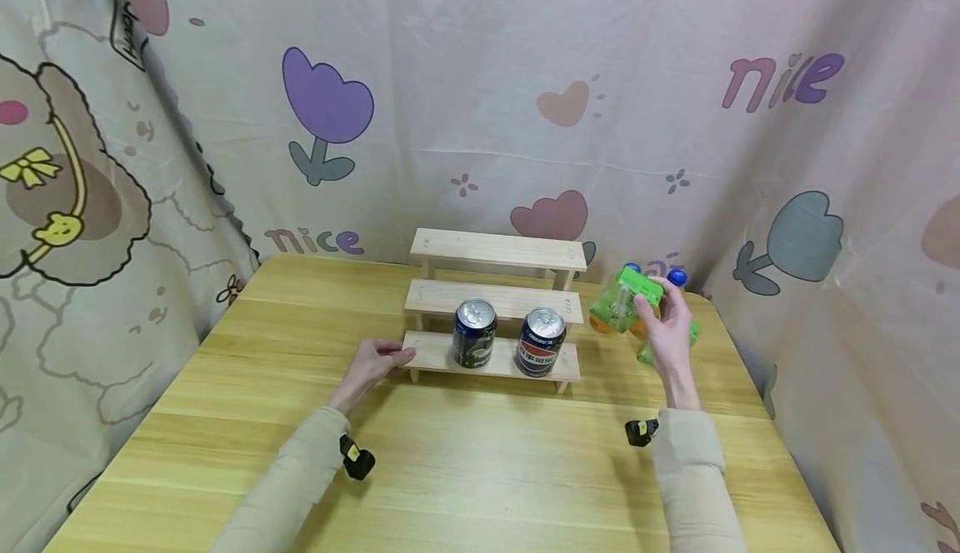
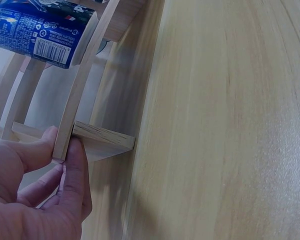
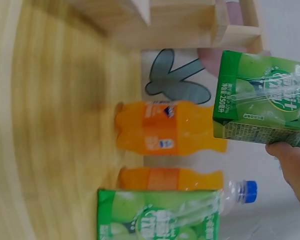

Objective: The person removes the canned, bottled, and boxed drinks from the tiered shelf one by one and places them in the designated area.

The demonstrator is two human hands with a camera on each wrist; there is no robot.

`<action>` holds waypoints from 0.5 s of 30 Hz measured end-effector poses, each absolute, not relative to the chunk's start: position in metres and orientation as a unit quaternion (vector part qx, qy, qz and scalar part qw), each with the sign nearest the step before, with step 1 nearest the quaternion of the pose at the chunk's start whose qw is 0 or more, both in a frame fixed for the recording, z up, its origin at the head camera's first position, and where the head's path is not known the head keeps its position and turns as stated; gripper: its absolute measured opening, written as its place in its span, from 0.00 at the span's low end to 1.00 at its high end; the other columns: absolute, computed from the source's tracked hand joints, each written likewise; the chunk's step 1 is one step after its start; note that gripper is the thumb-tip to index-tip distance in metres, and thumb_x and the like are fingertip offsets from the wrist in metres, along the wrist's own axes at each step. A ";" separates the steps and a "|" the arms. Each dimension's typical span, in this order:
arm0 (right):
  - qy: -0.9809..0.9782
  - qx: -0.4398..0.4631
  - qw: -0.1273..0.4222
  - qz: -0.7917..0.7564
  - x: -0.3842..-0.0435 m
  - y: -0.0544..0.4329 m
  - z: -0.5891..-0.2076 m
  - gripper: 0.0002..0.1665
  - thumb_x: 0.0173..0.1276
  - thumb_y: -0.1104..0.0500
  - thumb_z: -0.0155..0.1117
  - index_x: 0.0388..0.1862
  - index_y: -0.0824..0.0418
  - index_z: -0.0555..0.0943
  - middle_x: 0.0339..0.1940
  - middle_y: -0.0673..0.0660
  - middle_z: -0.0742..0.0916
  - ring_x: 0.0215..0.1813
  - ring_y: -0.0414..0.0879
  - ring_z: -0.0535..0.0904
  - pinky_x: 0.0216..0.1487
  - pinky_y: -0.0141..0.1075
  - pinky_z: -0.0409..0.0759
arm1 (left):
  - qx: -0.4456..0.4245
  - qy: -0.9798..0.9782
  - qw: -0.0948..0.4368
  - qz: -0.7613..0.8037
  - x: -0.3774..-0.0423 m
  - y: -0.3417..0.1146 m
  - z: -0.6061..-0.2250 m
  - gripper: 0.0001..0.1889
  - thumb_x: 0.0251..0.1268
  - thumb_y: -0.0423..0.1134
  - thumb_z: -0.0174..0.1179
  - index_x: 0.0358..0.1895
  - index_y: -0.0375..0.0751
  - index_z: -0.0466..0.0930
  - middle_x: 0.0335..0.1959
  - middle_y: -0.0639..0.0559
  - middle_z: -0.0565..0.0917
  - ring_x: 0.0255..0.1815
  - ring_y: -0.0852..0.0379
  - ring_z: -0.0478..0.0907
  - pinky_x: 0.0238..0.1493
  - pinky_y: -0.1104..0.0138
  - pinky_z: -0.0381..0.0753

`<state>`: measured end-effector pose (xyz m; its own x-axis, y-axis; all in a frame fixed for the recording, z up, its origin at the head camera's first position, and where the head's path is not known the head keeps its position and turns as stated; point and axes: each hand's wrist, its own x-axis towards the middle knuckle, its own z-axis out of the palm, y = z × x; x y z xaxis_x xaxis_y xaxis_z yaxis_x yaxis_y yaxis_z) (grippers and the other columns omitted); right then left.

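Note:
My left hand [image 1: 369, 367] pinches the left end of the lowest step of a three-tier wooden display shelf [image 1: 498, 247], thumb above and fingers below in the left wrist view. Two dark cola cans [image 1: 474, 334] stand upright on that step; the right-hand cola can [image 1: 540, 342] shows a red, white and blue emblem. To the right of the shelf, my right hand [image 1: 670, 332] holds a green juice carton [image 3: 262, 95] raised above the table, tilted in the head view. The fingers on its far side are hidden.
Behind the right hand, two orange soda bottles [image 3: 195, 127] with blue caps stand on the wooden table [image 1: 465, 470]. A second green juice carton [image 3: 157, 215] stands in front of them. A printed curtain [image 1: 465, 103] hangs along the table's back and sides.

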<state>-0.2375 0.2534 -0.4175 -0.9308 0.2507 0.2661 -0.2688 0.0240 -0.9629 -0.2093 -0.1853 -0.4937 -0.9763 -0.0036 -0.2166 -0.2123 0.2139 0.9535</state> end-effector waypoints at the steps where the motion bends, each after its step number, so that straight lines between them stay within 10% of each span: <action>1: -0.700 0.005 0.181 0.690 -0.238 0.255 -0.419 0.24 0.74 0.70 0.57 0.67 0.68 0.69 0.57 0.44 0.79 0.61 0.35 0.74 0.60 0.19 0.73 | -0.073 0.774 0.083 0.623 -0.209 -0.185 -0.493 0.21 0.69 0.33 0.64 0.56 0.16 0.76 0.47 0.30 0.86 0.32 0.64 0.82 0.40 0.71 0.86; 15: -0.789 0.011 0.091 0.608 -0.239 0.266 -0.448 0.27 0.78 0.63 0.56 0.70 0.69 0.65 0.52 0.41 0.76 0.54 0.28 0.73 0.53 0.16 0.74 | -0.067 0.770 0.083 0.629 -0.207 -0.185 -0.491 0.21 0.70 0.33 0.63 0.56 0.16 0.75 0.48 0.28 0.85 0.33 0.64 0.83 0.43 0.67 0.87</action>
<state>-0.2394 0.2657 -0.4481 -0.9832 0.0927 0.1574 -0.1285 0.2616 -0.9566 -0.2066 -0.1849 -0.4914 -0.9771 0.0007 -0.2126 -0.2083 0.1989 0.9576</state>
